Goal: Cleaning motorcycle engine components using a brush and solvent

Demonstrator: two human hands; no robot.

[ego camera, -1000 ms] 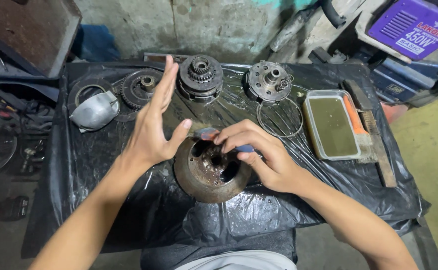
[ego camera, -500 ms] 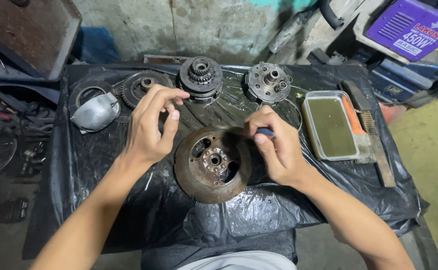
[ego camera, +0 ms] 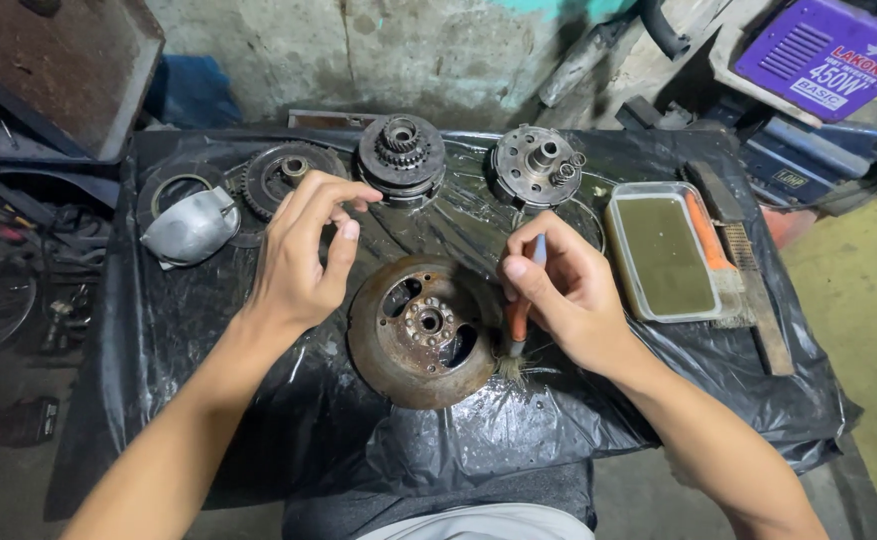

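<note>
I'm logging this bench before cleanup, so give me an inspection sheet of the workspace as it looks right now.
Surface: table covered in black plastic sheet, wrinkled and shiny.
Job's things: rusty round disc lying flat at the front; small brush with its bristles at the disc's right edge.
Clutter: three gear-like metal parts along the back, grey metal cover at left, tray of greenish liquid and wire brush at right.
Grippers: right hand holds the brush; left hand hangs above the sheet, holding nothing.
Cables: dark hose at the back wall.
Surroundings: purple box at right, rusty metal sheet at left.
</note>
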